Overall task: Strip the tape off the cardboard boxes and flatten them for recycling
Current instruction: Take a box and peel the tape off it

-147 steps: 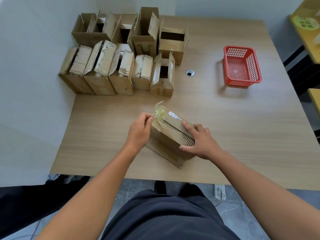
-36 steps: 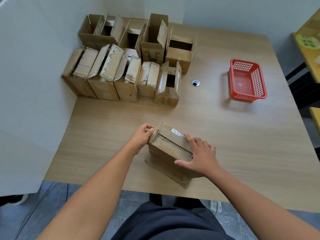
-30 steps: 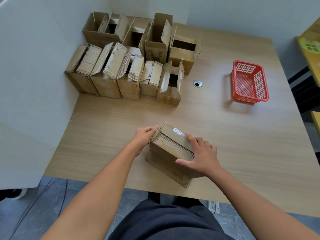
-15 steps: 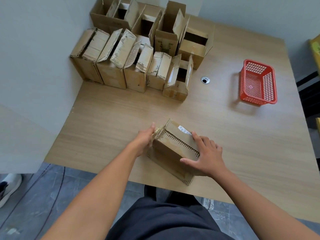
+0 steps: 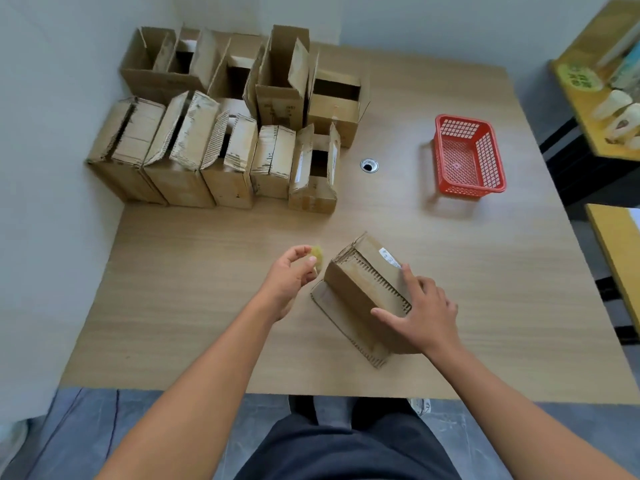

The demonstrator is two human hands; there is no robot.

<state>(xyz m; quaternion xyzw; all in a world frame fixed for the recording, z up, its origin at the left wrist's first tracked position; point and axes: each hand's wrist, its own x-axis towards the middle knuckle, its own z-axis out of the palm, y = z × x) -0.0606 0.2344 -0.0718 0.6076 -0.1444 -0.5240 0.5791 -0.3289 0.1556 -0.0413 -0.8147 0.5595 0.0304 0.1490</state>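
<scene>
The cardboard box [image 5: 363, 289] you are working on sits on the table [image 5: 207, 306] near its front edge, turned at an angle, with one flap lying flat on the wood towards you. It is plain brown corrugated board with ragged, toothed edges along its top seam. A small white label [image 5: 389, 260] on its top carries print too small to read. Your right hand [image 5: 424, 315] rests spread on the box's near end, fingers open and pressing down, thumb on the side. Just left of the box, your left hand [image 5: 289, 277] is lifted clear of it, fingertips pinched on a small crumpled wad of yellowish tape [image 5: 317, 254]. Beyond the box, towards the far left corner, a cluster of other cardboard boxes [image 5: 225, 133] stands in two rows, several with flaps up; faint dark printing on one is illegible. Far right of the box sits a red plastic mesh basket [image 5: 467, 157], with a round cable hole [image 5: 369, 165] between it and the cluster.
</scene>
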